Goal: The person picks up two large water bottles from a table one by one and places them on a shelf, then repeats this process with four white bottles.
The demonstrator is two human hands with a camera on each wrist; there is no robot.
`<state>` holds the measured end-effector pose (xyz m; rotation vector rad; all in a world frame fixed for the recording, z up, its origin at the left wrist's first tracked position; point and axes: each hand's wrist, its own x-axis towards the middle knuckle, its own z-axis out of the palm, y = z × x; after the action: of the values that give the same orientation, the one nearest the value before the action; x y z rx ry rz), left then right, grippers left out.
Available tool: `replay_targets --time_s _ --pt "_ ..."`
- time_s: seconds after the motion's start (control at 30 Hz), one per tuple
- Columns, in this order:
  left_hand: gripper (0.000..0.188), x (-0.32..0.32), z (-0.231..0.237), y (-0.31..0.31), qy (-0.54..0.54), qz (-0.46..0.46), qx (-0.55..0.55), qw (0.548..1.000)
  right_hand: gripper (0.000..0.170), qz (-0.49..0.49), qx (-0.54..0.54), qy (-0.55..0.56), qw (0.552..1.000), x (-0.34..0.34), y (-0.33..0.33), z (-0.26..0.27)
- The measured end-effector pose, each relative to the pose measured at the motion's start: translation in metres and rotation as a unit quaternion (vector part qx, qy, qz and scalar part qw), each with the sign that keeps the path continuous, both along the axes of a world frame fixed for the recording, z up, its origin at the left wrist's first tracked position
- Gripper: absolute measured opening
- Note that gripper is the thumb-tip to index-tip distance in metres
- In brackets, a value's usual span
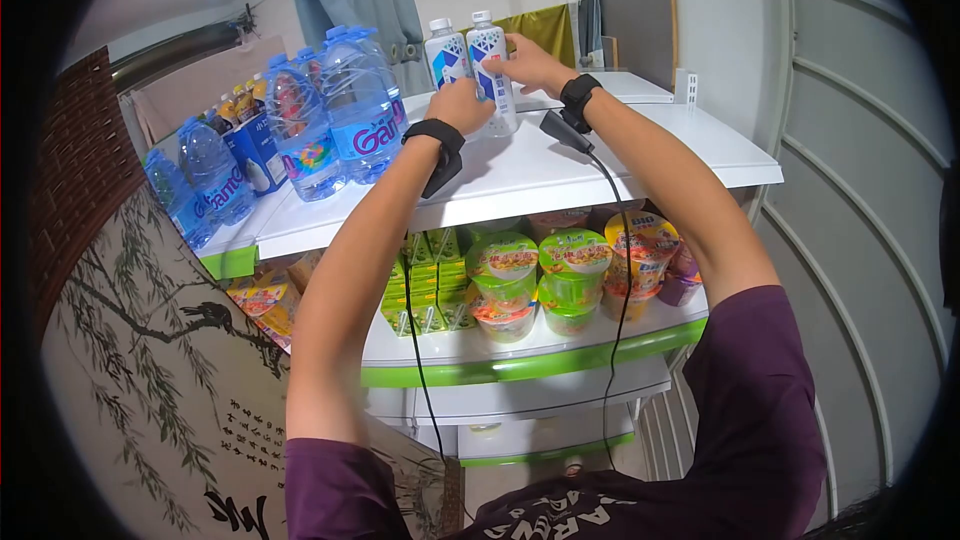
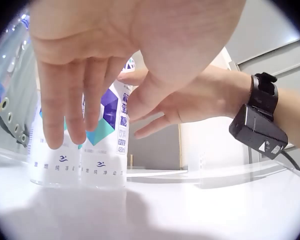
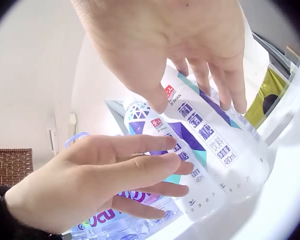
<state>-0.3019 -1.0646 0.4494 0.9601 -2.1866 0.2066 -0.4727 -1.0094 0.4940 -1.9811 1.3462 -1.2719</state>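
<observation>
Two white plastic drink bottles with blue, purple and teal labels, a left bottle (image 1: 447,52) and a right bottle (image 3: 210,135), stand upright side by side on the white shelf top. My left hand (image 1: 462,107) is at the front of them; in the left wrist view its straight fingers (image 2: 52,110) reach down across the labels. My right hand (image 1: 535,65) comes from the right at the upper part of the right bottle. Its thumb (image 3: 157,97) lies along the near side and its spread fingers on the far side, extended rather than curled round it.
Large blue-capped water bottles (image 1: 360,105) stand left of the drink bottles. A black cabled device (image 1: 567,132) hangs by my right wrist. Cup noodles (image 1: 572,265) and green boxes (image 1: 425,290) fill the shelf below. A grey shutter (image 1: 860,190) is on the right.
</observation>
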Motion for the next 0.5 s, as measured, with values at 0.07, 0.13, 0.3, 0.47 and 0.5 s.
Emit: replay_targets --time_s 0.07,0.13,0.3,0.47,0.5 --pt "0.041 0.0 0.0 0.0 -0.012 -0.017 0.026 0.999 0.092 -0.01 -0.002 -0.007 1.0 0.004 0.004 -0.005" --pt "0.043 -0.002 0.003 0.01 -0.038 -0.028 0.053 0.997 0.093 -0.033 -0.001 -0.008 0.999 0.008 0.007 -0.008" --pt "0.049 0.0 -0.001 0.032 0.007 -0.066 0.047 0.997 0.085 -0.085 -0.132 0.001 0.988 0.017 0.033 -0.013" --pt "0.052 0.013 0.0 0.086 0.103 -0.199 0.064 0.972 0.059 0.018 -0.12 -0.103 0.987 0.053 0.095 -0.034" --pt "0.054 0.02 -0.004 0.108 0.114 -0.237 0.076 0.962 0.057 0.049 -0.131 -0.128 0.982 0.059 0.105 -0.041"
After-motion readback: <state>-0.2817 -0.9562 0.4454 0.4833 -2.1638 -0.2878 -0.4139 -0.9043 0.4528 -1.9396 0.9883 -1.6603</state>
